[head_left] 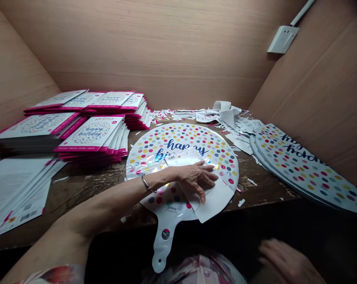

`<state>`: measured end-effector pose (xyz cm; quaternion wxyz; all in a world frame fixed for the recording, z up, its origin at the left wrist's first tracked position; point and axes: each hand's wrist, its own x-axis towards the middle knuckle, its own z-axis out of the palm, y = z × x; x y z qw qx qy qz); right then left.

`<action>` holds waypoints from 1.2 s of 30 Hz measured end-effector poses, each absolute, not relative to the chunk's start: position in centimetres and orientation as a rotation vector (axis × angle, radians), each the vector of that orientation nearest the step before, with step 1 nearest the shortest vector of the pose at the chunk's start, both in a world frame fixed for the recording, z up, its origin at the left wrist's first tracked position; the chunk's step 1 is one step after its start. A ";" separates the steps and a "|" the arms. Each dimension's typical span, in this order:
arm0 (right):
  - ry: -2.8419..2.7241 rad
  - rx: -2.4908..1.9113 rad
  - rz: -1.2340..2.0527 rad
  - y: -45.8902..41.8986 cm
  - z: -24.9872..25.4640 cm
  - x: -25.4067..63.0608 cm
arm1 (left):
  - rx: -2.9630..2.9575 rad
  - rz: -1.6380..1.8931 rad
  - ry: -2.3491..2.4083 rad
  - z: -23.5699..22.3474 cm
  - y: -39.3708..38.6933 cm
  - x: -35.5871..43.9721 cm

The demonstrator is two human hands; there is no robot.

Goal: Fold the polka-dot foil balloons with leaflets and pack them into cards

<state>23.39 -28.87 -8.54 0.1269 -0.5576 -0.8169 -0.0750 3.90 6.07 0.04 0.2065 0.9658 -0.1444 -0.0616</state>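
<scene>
My left hand (198, 179) lies flat with fingers spread, pressing on a white card packet (215, 203) that looks partly unfolded. A printed strip with a barcode (171, 157) shows at the packet's far end. Under both lies a flat, round foil balloon (226, 157) with coloured dots and blue "happy birthday" lettering, partly covered by hand and card. Its neck (162, 248) hangs over the table's front edge towards me. My right hand (288, 262) is blurred at the lower right, off the table and apart from the balloon; its fingers are too smeared to read.
Pink-edged "happy birthday" packets (91, 134) are stacked at the left, with loose white packets (15, 189) nearer. Flat dotted balloons (309, 169) overhang the table edge at the right. Paper strips and scraps (237, 122) litter the back. Wooden walls (166, 47) enclose the table; a socket (283, 39) hangs upper right.
</scene>
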 end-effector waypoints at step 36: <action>-2.216 -1.350 -0.223 -13.0 -3.0 16.3 | 3.027 0.319 0.455 -1.4 -4.3 -5.3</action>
